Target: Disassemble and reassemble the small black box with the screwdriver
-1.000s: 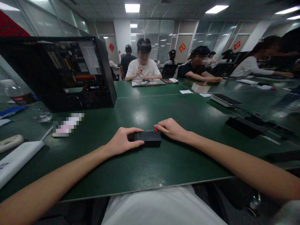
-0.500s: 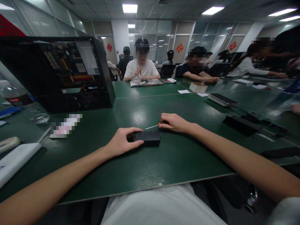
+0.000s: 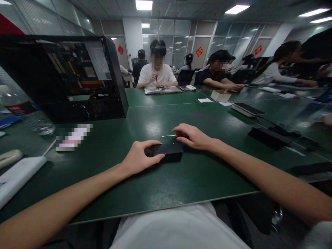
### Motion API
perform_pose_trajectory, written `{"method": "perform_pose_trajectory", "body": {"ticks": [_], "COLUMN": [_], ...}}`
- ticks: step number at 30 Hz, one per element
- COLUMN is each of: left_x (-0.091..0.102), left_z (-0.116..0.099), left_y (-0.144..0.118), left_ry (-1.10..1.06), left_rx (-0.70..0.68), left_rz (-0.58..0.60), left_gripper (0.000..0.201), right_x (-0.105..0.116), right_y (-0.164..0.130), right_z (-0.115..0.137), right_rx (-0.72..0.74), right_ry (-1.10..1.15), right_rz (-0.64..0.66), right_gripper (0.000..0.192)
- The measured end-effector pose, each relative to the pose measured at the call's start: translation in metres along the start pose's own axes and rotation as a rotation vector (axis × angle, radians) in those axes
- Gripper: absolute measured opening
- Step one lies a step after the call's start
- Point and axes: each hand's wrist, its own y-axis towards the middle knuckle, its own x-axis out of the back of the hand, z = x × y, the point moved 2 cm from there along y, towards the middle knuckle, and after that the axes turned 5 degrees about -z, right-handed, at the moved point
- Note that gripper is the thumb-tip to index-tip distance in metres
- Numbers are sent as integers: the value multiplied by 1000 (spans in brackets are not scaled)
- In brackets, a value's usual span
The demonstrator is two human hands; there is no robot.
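My left hand grips the left end of a black rectangular box, thumb on the near side and fingers on the far side. The box rests on the green table. Just beyond its right end, my right hand is closed on a screwdriver with a red and black handle. The screwdriver's thin metal shaft points left, nearly level, behind the box and apart from it. My right palm hides part of the handle.
An open black computer case stands at the left, near a plastic bottle and a white device. Black boxes and cables lie at the right. A small open carton sits farther back. Several people sit beyond.
The box and my left hand have shifted slightly right. The screwdriver has swung to nearly level, its tip now farther from the box, and more of its handle shows.
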Motion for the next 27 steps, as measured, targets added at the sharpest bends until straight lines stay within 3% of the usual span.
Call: {"method": "perform_pose_trajectory", "body": {"ticks": [3,8,14,22,27], "left_x": [-1,0,2,6,12], "left_z": [0,2,6,9,21], "left_y": [-1,-3,-4,2,11], "left_ry": [13,61,112,43,-107], "left_rx": [-68,-206,-347,-209,15], "left_rz": [-22,-139,-205,-98,-110], "left_gripper": [34,38,41,35,41], "right_x": [1,-4,-8,-11,-13], "right_y": [2,2,0,0,0], "right_z": [14,29,33,30,27], "right_rx": [79,227,219,138,50], "right_ry": [105,137,15,42,182], "right_rz": [-36,9,4,137,121], "right_gripper": [38,57,46,52,63]}}
